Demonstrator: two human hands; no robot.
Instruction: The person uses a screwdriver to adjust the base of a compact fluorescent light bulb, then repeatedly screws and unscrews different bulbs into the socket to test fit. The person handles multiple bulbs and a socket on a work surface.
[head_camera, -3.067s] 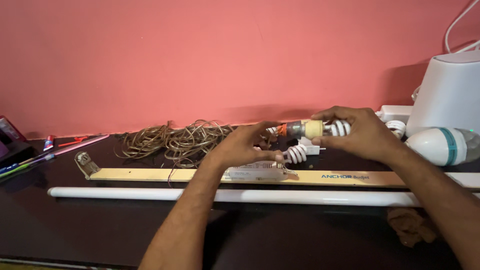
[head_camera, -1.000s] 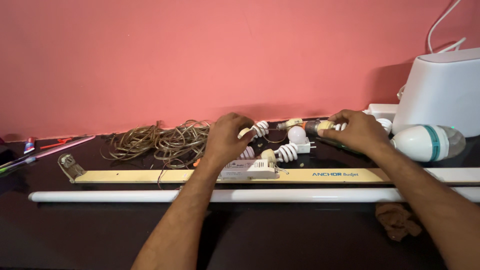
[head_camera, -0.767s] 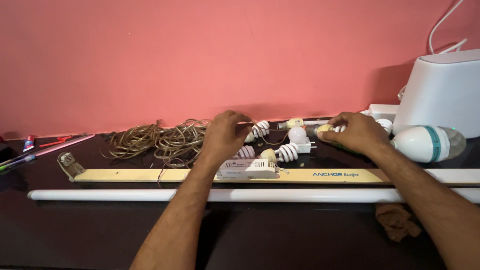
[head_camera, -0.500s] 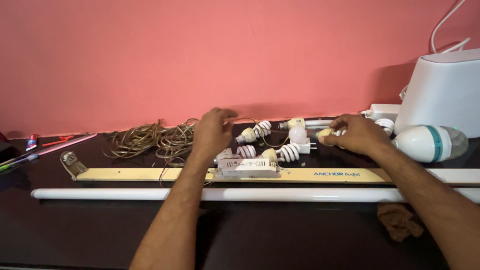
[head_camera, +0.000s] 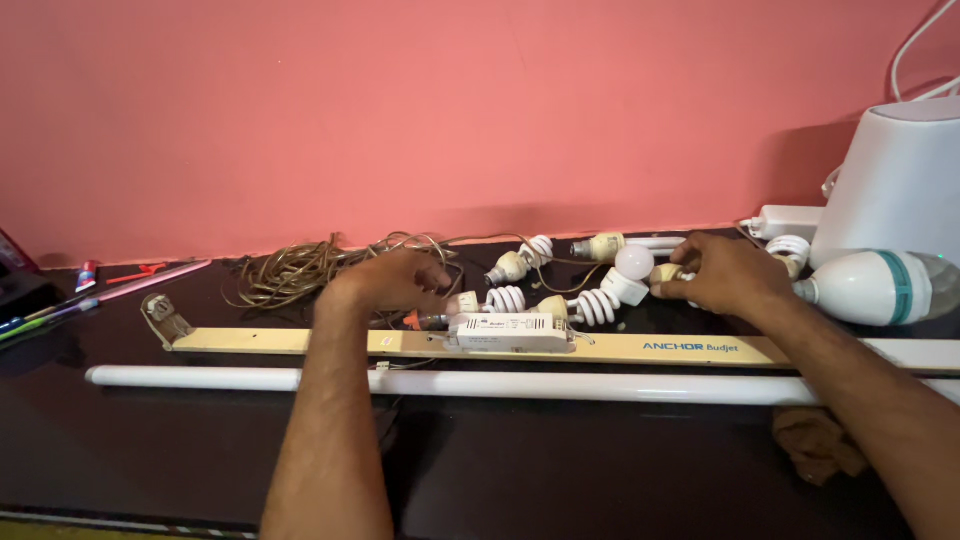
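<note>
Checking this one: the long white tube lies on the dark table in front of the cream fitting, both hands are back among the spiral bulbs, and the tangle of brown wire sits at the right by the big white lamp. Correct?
Not quite. The head view shows the tangle of brown wire at the left, just beyond the left hand, not by the big white lamp. The rest stands: the long white tube lies in front of the cream fitting, and the right hand is among the spiral bulbs.

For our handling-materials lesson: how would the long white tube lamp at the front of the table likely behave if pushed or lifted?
The tube lamp is round and lies loose, so it would probably roll. Long, thin and apparently glass, it likely feels light yet fragile, so lift it with support at both ends.
</note>
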